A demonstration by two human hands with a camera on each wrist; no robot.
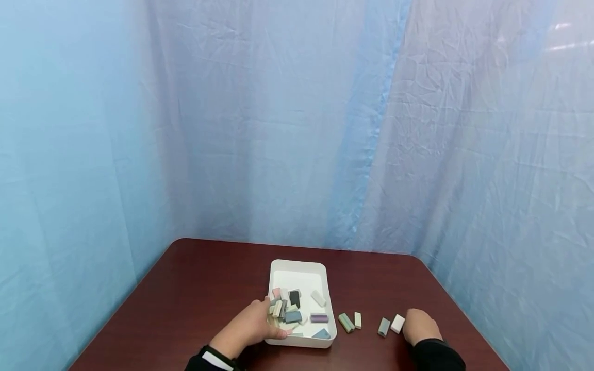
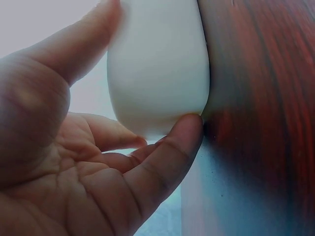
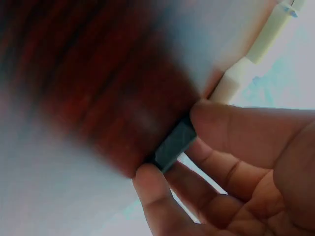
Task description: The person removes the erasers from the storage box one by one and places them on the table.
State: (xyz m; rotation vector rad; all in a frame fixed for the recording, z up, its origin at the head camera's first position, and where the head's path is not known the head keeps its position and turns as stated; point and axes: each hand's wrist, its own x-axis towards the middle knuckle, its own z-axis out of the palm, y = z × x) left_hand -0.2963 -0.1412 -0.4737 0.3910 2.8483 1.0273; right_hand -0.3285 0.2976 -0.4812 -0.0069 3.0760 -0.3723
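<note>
Currently, left hand [image 1: 250, 325] grips tray edge [image 1: 306, 342]; right hand [image 1: 421, 325] pinches block [image 3: 176, 145] near table edge [image 1: 457, 310].

free: tray [image 1: 297, 275], far end | blocking near left: heaped blocks [image 1: 283, 309], left hand [image 1: 252, 322]

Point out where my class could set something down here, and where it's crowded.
Bare: table left of the tray and left hand; table between loose blocks and curtain; the tray's far end. Crowded: the tray's near end; between tray and right hand.

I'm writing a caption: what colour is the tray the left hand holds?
The tray is plain white; the head view shows it best.
</note>
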